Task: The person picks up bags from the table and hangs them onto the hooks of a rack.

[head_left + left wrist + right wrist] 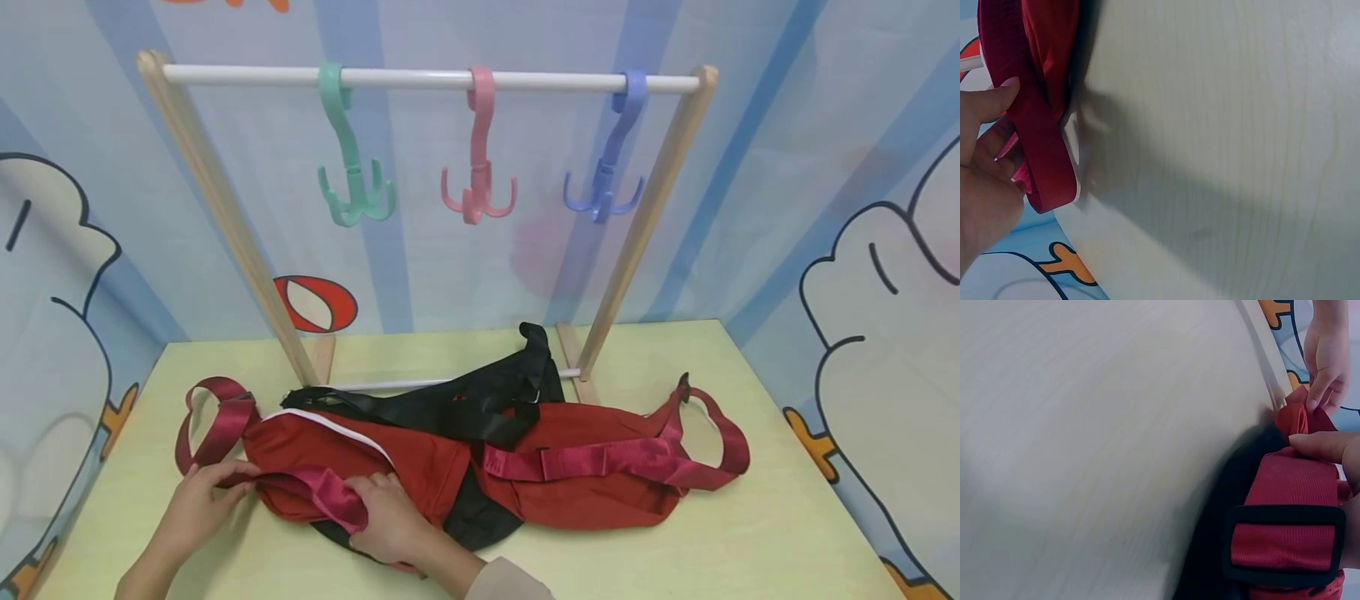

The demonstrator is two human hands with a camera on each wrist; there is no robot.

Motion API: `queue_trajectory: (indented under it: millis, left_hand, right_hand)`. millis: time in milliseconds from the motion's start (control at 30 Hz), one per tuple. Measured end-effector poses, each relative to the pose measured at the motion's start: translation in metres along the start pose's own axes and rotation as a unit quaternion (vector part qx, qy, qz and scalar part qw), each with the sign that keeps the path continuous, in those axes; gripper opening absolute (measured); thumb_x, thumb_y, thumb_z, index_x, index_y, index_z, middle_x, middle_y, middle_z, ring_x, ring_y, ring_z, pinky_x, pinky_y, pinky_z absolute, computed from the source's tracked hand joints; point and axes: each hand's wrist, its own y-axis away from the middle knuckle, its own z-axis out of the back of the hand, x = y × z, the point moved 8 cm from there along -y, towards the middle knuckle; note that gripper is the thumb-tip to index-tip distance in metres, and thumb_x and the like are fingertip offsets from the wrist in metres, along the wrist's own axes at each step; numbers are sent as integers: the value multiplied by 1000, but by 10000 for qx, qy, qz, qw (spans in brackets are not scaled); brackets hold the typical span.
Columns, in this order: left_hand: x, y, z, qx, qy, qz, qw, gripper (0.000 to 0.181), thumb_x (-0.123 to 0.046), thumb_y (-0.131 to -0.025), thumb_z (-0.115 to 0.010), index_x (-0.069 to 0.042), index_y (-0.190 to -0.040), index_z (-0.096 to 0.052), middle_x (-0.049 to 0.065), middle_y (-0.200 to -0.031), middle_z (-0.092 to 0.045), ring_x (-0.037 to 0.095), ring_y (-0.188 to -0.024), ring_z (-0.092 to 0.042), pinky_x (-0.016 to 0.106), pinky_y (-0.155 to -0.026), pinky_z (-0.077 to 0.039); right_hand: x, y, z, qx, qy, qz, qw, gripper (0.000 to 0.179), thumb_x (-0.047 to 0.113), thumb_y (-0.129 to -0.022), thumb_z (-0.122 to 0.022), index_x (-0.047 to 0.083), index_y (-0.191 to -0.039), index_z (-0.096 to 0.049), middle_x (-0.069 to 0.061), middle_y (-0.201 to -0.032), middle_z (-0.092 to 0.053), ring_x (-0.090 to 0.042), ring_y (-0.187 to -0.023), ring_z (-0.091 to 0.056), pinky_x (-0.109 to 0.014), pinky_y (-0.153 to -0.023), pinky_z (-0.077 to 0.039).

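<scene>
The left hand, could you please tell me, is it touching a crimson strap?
Touching: the left wrist view shows the left hand with its thumb on the crimson strap.

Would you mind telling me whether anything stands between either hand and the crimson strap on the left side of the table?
Nothing visible does: the left hand and the right hand both hold the crimson strap. The black straps lie farther back, clear of both hands.

You've got no readable text, label, brand or number in any view. Only orange letter-like shapes [279, 4] on your blue backdrop [442, 283], upper left of head frame, cut off, illegible.
</scene>
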Motion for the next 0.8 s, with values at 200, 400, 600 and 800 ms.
queue_trajectory:
  millis: [200,400,600,800]
  left_hand:
    - [0,0,0,5,-18,68,10000,19,10,-70,-67,-3,-84,-66,12,-84,-66,34,-87,-57,70,-88,-21]
    - [0,0,-1,24,-15,89,10000,18,10,-71,-67,-3,-84,-66,12,-83,-66,32,-85,-58,70,-88,-20]
    - [0,0,-2,49,-25,89,9999,19,10,-71,-69,-3,-84,-65,12,-81,-66,26,-80,-59,69,-88,-20]
    - [0,1,-2,101,18,144,9998,19,10,-71,-69,-3,-84,-65,11,-81,-66,23,-79,-59,69,-88,-20]
  right_hand:
    - [-1,-1,0,-10,-334,-58,9994,58,18,-67,-80,14,-119,-55,3,-99,-52,-8,-91,-42,-19,-75,-39]
    - [-2,-1,-3,-91,-528,-177,9984,62,23,-65,-81,13,-121,-55,3,-94,-48,-8,-89,-40,-18,-71,-39]
    - [-1,-1,-2,-214,-228,-236,9992,60,15,-62,-81,15,-117,-57,3,-94,-48,-9,-88,-40,-18,-69,-39]
    - [-2,-2,-4,-347,21,-200,9992,53,8,-62,-77,15,-112,-59,5,-94,-53,-9,-86,-43,-18,-69,-38]
